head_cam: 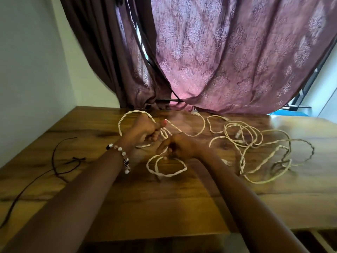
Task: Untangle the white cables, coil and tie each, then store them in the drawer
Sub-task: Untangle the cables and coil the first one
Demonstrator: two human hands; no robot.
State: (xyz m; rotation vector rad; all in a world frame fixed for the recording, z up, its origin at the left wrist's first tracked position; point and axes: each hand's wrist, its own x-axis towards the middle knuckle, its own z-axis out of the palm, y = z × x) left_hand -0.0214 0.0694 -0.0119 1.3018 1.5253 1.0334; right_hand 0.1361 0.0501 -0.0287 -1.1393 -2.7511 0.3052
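Note:
Several white twisted cables lie on a wooden table (164,207). My left hand (144,130), with a bead bracelet on the wrist, grips loops of one white cable (127,115) that arcs up behind it. My right hand (179,147) pinches a strand of the same cable just in front. Two loose loops (167,173) hang below my right hand onto the table. A tangled heap of white cables (246,141) with connectors spreads to the right. No drawer is in view.
A thin dark cord (60,161) lies on the table's left part. A darker twisted cable (308,152) runs through the heap's right side. Purple patterned curtains (228,57) hang behind the table's far edge. A white wall stands on the left.

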